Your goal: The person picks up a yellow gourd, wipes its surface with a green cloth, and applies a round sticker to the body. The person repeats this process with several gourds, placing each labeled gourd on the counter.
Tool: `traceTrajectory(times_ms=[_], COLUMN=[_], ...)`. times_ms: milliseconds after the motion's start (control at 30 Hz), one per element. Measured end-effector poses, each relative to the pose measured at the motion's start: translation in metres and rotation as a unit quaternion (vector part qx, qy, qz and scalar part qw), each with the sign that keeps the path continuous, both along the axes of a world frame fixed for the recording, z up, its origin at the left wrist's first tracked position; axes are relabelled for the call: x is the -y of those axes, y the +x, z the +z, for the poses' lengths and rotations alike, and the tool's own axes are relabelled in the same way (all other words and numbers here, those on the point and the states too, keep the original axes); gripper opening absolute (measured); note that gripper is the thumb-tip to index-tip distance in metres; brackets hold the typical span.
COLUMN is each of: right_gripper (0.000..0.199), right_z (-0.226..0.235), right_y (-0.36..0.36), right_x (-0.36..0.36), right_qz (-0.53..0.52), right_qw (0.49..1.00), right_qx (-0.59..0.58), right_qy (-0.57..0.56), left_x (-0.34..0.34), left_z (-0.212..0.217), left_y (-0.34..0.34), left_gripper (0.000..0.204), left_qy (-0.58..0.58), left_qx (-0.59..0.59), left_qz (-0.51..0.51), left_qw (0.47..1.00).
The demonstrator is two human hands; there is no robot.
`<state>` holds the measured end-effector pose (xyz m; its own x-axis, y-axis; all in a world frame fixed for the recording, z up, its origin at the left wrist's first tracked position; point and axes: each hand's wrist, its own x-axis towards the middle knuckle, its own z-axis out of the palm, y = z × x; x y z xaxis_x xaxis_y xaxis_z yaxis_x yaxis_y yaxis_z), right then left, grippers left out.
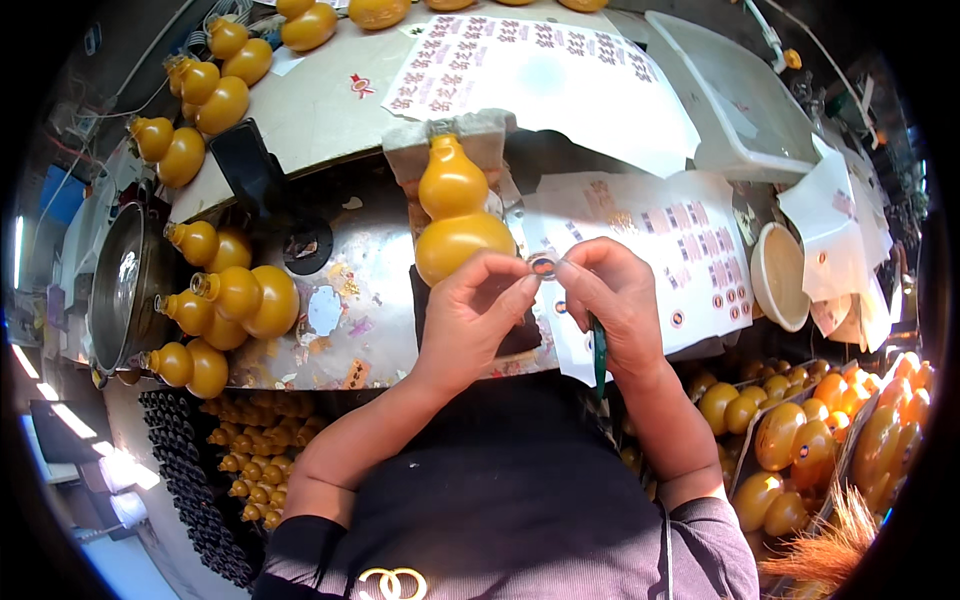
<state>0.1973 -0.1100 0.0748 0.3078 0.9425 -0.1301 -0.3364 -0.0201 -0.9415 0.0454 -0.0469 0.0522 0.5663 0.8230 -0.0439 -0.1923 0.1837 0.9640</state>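
Note:
Between the fingertips of my left hand [474, 315] and my right hand [612, 305] is a small round decal [542, 266] with a dark rim and an orange middle. Both hands pinch it at opposite edges. A slim green-handled tool [599, 355] is also tucked in my right hand, pointing down toward me. Just beyond my left hand lies a yellow gourd-shaped bottle [455, 200], its neck away from me, on a cloth-covered rest [490, 135]. Beside my right hand, a decal sheet [690, 255] carries small round and rectangular prints.
More yellow gourd bottles [262, 300] stand at the left, near a metal pan [118, 285] and a black phone-like slab [246, 165]. A larger printed sheet [540, 85] and a white plastic tray [735, 110] lie at the back. Crates of gourd bottles [790, 435] sit low at the right.

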Motion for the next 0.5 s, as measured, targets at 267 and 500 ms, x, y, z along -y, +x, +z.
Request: traceTrajectory(times_ms=[267, 500], right_gripper=[0.014, 0.013], right_z=[0.017, 0.004], right_y=[0.033, 0.037], right_x=[-0.070, -0.102], right_qz=[0.079, 0.125], right_qw=[0.980, 0.979], right_qx=[0.183, 0.160], right_qy=[0.016, 0.006], left_x=[-0.042, -0.054], left_z=[-0.013, -0.054], left_y=[-0.061, -0.062], left_gripper=[0.064, 0.095], left_qy=[0.357, 0.460], left_qx=[-0.141, -0.291], left_qz=[0.100, 0.032], left_qw=[0.918, 0.838])
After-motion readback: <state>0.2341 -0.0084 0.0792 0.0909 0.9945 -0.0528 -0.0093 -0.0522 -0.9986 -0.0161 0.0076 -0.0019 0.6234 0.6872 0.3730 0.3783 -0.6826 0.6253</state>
